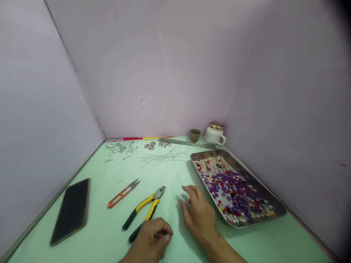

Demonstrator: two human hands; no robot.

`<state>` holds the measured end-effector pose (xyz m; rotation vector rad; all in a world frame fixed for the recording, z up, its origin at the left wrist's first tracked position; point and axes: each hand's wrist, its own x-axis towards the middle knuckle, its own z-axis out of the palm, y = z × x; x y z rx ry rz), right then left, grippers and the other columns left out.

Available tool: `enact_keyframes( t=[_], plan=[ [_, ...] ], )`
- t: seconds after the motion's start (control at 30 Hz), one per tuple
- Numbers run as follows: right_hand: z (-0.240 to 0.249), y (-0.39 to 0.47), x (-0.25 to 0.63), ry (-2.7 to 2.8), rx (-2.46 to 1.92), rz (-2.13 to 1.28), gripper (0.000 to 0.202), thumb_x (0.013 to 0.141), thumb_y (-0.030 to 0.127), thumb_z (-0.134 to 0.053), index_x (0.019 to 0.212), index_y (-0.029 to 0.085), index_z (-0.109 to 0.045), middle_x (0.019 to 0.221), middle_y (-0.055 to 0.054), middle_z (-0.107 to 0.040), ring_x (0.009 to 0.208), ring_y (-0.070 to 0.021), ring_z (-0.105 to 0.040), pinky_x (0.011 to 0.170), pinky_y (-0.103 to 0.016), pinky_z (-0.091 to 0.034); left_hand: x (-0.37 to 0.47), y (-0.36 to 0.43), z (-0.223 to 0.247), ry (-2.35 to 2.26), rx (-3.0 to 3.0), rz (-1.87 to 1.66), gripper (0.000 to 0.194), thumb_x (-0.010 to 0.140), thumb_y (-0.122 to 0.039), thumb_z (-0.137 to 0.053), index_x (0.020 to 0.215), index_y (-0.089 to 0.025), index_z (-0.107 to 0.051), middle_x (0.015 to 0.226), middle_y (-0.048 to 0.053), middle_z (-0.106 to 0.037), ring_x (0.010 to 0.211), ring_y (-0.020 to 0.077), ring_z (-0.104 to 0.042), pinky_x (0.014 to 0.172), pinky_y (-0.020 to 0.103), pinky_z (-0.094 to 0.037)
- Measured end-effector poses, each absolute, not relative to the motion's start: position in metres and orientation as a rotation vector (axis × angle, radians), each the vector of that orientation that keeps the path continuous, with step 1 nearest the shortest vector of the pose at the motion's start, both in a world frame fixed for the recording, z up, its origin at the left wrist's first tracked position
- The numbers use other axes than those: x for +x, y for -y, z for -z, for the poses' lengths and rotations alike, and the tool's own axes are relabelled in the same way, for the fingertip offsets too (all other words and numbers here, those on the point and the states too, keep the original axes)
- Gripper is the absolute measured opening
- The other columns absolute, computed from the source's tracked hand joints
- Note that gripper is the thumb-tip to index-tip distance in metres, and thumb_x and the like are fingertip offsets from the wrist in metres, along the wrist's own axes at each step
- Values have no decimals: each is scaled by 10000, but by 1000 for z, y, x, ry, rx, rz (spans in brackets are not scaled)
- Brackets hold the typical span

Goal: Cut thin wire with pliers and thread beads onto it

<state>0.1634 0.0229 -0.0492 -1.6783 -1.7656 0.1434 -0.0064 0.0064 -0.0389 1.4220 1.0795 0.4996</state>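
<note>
My left hand point(153, 239) is closed at the front of the table, thumb pressed to curled fingers; whatever is in the pinch is too small to make out. It covers part of one handle of the yellow and black pliers point(150, 204), which lie with their jaws slightly apart. To the right, my right hand point(199, 213) hovers low over the table beside the bead tray, thumb and index finger apart. A thin wire point(177, 173) runs up to its index fingertip; I cannot tell whether the fingers grip it.
A metal tray point(204, 182) of mixed beads stands right. Orange thread snips point(119, 197) and a phone point(71, 210) lie left. Behind are loose wires point(161, 157), wire scraps point(120, 148), beaded pieces point(150, 145), long rods point(189, 143), a small cup point(195, 136) and a lidded mug point(214, 135).
</note>
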Motion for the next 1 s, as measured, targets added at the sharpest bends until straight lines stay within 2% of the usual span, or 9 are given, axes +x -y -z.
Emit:
enact_keyframes(
  t=[0.07, 0.2, 0.3, 0.5, 0.67, 0.8, 1.0],
  plan=[
    [45, -25, 163, 1815, -1902, -26, 342, 769, 226, -482, 1104, 159, -478, 1059, -119, -528, 938, -237, -532, 627, -289, -447, -7, -7, 42, -1075, 1418, -491, 60, 695, -194, -449, 699, -147, -487, 436, -74, -386, 373, 61, -349, 378, 178, -275],
    [37, -29, 160, 1948, -2191, -42, 152, 818, 249, -436, 885, 167, -544, 836, -73, -577, 779, -226, -582, 559, -292, -438, -9, -8, 49, -1063, 1409, -484, 68, 707, -195, -445, 711, -149, -495, 459, -70, -388, 392, 65, -379, 387, 175, -300],
    [34, -31, 159, 2004, -2284, -45, 150, 843, 220, -405, 802, 167, -539, 784, -60, -589, 730, -212, -602, 520, -272, -415, -10, -9, 51, -1057, 1432, -493, 87, 710, -209, -460, 722, -140, -511, 501, -56, -409, 401, 60, -385, 395, 174, -303],
    [36, -31, 162, 2072, -2313, -13, 176, 857, 180, -372, 778, 148, -527, 745, -84, -603, 696, -217, -620, 474, -256, -365, -11, -9, 43, -1067, 1583, -483, 105, 708, -210, -481, 703, -128, -547, 550, -32, -430, 451, 59, -380, 426, 172, -299],
    [37, -30, 165, 2059, -2263, -30, 115, 849, 202, -405, 806, 174, -508, 754, -52, -596, 672, -191, -617, 459, -242, -350, -11, -9, 40, -1085, 1577, -472, 100, 710, -194, -470, 708, -130, -547, 551, -29, -428, 454, 67, -379, 432, 183, -296],
    [40, -30, 162, 2112, -2291, 117, 120, 838, 151, -408, 767, 164, -504, 741, -67, -584, 651, -193, -613, 427, -233, -329, -11, -8, 44, -1073, 1572, -485, 104, 722, -195, -461, 706, -137, -546, 563, -30, -430, 441, 62, -377, 427, 180, -298],
    [45, -29, 163, 2098, -2281, 136, 142, 843, 116, -371, 764, 148, -485, 719, -73, -580, 649, -192, -615, 449, -232, -339, -11, -7, 42, -1066, 1548, -492, 96, 719, -196, -469, 701, -132, -538, 559, -34, -417, 455, 66, -381, 437, 184, -303]
  ],
)
